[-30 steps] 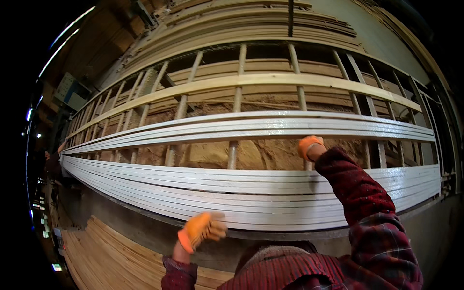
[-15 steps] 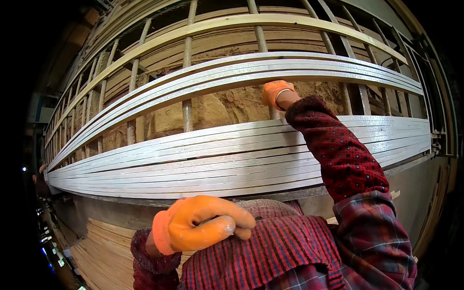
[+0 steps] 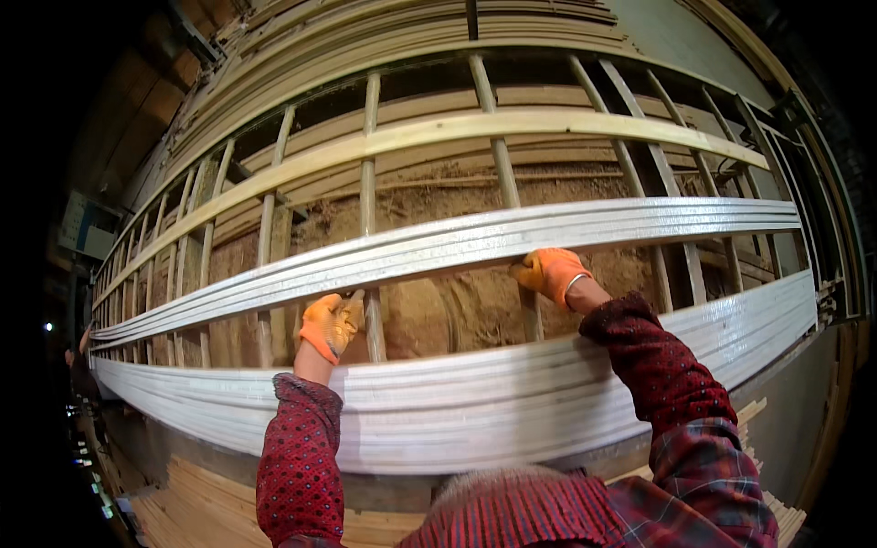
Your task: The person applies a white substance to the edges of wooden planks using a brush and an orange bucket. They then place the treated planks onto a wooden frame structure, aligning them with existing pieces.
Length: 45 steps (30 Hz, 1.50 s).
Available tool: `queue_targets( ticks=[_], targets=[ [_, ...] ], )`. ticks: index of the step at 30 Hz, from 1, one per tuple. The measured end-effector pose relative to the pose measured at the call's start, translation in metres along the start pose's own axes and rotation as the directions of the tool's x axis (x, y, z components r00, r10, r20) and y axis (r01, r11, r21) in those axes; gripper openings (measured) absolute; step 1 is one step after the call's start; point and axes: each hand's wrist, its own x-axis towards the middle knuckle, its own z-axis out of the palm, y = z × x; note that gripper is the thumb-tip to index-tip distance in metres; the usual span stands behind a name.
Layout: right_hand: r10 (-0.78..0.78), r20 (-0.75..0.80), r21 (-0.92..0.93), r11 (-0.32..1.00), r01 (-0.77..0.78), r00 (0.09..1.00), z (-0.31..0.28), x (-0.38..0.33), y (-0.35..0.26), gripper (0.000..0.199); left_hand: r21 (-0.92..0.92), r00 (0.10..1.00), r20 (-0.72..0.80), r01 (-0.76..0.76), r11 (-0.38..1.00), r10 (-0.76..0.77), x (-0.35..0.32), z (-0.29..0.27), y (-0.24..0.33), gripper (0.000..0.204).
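Note:
A bundle of long white-coated wooden strips (image 3: 438,239) lies across the metal rungs of a rack. My left hand (image 3: 329,326), in an orange glove, has curled fingers against the bundle's near edge. Farther right, my right hand (image 3: 553,274), gloved the same way, is closed at that edge, its fingertips partly hidden by the strips. Closer to me, beneath both forearms, a wider row of white strips (image 3: 493,402) lies side by side. A gap showing the rungs separates the two groups.
A bare pale wooden strip (image 3: 438,128) crosses the metal rungs (image 3: 367,196) beyond the bundle. Brown dusty material (image 3: 425,310) lies under the rack. Bare wooden strips (image 3: 196,502) are stacked below at my left. Another person's hand (image 3: 86,340) is at the far left end.
My left hand has moved from before my body forward to the far bundle's near edge. My right hand stays at that edge. The view has shifted, and the rack appears lower.

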Motion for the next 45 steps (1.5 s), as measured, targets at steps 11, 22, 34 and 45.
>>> queue_targets(
  ticks=[11,22,34,45],
  targets=[
    [0.110,-0.204,0.187,0.980,-0.071,0.973,-0.081,0.180,-0.008,0.039,0.198,0.927,0.071,-0.374,0.906,0.367,0.144,0.121,0.062,0.020],
    [0.188,-0.354,0.617,0.783,0.078,0.916,-0.118,0.317,0.028,0.042,0.689,0.932,0.194,-0.353,0.634,0.307,0.105,0.160,0.032,0.056],
    [0.406,-0.443,0.390,-0.715,0.580,0.799,-0.113,0.398,0.129,0.046,0.644,0.949,0.234,-0.315,0.697,0.213,0.069,0.186,-0.017,0.068],
    [0.360,-0.339,0.741,-0.466,0.483,0.869,-0.033,0.272,0.109,0.049,0.659,0.958,0.204,-0.288,0.695,0.204,0.034,0.196,-0.042,0.061]
  ],
)
